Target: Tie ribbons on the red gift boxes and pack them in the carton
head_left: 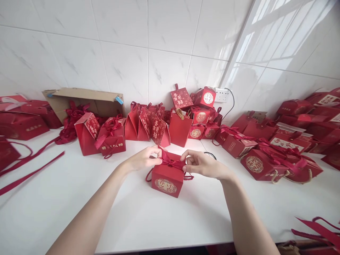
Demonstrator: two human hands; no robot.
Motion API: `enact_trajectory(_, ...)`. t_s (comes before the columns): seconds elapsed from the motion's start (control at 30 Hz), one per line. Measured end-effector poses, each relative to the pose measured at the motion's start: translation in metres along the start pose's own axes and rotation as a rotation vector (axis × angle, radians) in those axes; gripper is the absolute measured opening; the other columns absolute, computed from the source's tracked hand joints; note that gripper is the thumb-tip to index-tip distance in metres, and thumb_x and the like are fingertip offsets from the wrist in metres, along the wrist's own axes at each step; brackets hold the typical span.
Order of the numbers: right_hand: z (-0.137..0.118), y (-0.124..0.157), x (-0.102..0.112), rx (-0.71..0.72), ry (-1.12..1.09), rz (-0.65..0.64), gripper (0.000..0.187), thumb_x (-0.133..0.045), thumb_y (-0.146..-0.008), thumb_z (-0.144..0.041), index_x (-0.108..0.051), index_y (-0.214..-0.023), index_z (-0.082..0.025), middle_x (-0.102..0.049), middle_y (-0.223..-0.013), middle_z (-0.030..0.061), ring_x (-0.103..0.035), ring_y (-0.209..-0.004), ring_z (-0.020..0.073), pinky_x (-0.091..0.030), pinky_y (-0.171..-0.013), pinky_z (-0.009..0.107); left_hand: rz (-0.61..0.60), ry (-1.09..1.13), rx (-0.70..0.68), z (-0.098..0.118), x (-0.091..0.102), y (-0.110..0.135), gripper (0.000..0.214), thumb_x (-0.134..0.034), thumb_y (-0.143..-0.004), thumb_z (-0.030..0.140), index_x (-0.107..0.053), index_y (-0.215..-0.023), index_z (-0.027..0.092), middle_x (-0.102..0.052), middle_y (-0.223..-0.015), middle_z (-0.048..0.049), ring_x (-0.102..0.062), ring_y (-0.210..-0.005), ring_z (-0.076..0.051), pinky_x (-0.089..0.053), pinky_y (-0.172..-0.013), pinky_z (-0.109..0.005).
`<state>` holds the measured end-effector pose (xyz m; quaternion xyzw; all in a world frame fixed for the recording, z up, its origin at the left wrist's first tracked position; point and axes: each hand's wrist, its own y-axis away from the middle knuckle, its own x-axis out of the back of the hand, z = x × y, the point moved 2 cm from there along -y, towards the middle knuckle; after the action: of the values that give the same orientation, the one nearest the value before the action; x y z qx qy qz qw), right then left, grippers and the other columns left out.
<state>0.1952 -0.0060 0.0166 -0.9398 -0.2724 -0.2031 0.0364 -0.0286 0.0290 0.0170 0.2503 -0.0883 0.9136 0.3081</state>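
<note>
A red gift box with a round gold emblem on its front stands on the white table between my hands. Dark red ribbon lies tied in a bow across its top. My left hand pinches the ribbon's left loop between thumb and fingers. On the other side, my right hand pinches the ribbon's right part, its fingers curled. Rope handles show at both sides of the box. The ribbon's ends are partly hidden behind my fingers.
Behind, several red boxes are stacked against the tiled wall. A cardboard carton with ribbons stands back left. Bow-topped boxes sit at the right. Loose ribbon crosses the left side. A power strip with a cable is by the wall.
</note>
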Motion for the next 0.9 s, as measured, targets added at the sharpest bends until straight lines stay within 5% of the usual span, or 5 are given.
enact_trajectory(0.3, 0.008, -0.011, 0.004, -0.070, 0.320, 0.276, 0.052, -0.044, -0.082, -0.065, -0.062, -0.076, -0.016, -0.061, -0.074, 0.0040, -0.052, -0.065, 0.0143, -0.041, -0.061, 0.027, -0.115, 0.113, 0.101, -0.013, 0.002, 0.002, 0.077, -0.079, -0.056, 0.038, -0.036, -0.120, 0.026, -0.029, -0.145, -0.0137, -0.027, -0.137, -0.028, -0.040, -0.100, -0.043)
enact_trajectory(0.5, 0.000, -0.003, 0.006, -0.213, 0.204, 0.292, 0.063, -0.044, -0.078, -0.070, -0.057, -0.051, -0.015, -0.052, -0.048, 0.0017, -0.047, -0.047, 0.0100, -0.038, -0.054, 0.025, 0.439, 0.066, 0.071, -0.017, 0.017, -0.004, 0.051, -0.060, -0.074, 0.033, -0.043, -0.121, 0.023, -0.040, -0.141, -0.0096, -0.039, -0.131, -0.025, -0.038, -0.103, -0.041)
enact_trajectory(0.57, -0.003, -0.003, 0.006, -0.205, 0.200, 0.395, 0.063, -0.043, -0.080, -0.068, -0.054, -0.048, -0.016, -0.046, -0.042, -0.0007, -0.040, -0.042, 0.0081, -0.034, -0.049, 0.024, 0.423, 0.066, 0.093, -0.017, 0.017, -0.006, 0.039, -0.055, -0.078, 0.038, -0.052, -0.112, 0.020, -0.053, -0.129, -0.0087, -0.049, -0.122, -0.025, -0.039, -0.102, -0.039)
enact_trajectory(0.77, -0.011, -0.009, -0.008, 0.176, 0.273, 0.560, 0.031, -0.055, -0.083, -0.046, -0.060, -0.071, -0.018, -0.060, -0.071, 0.0022, -0.054, -0.064, 0.0135, -0.043, -0.059, 0.026, 0.114, 0.104, 0.005, -0.011, 0.003, -0.008, 0.038, -0.057, -0.078, 0.045, -0.061, -0.105, 0.019, -0.064, -0.111, -0.0059, -0.060, -0.102, -0.024, -0.047, -0.088, -0.035)
enact_trajectory(0.9, -0.016, -0.011, -0.030, 0.493, 0.435, 0.403, 0.025, -0.063, -0.079, -0.032, -0.064, -0.102, -0.023, -0.060, -0.110, 0.0085, -0.056, -0.103, 0.0222, -0.047, -0.089, 0.038, 0.110, 0.085, -0.053, -0.015, 0.000, -0.011, 0.035, -0.055, -0.082, 0.040, -0.061, -0.108, 0.019, -0.064, -0.113, -0.0062, -0.059, -0.105, -0.023, -0.047, -0.091, -0.035)
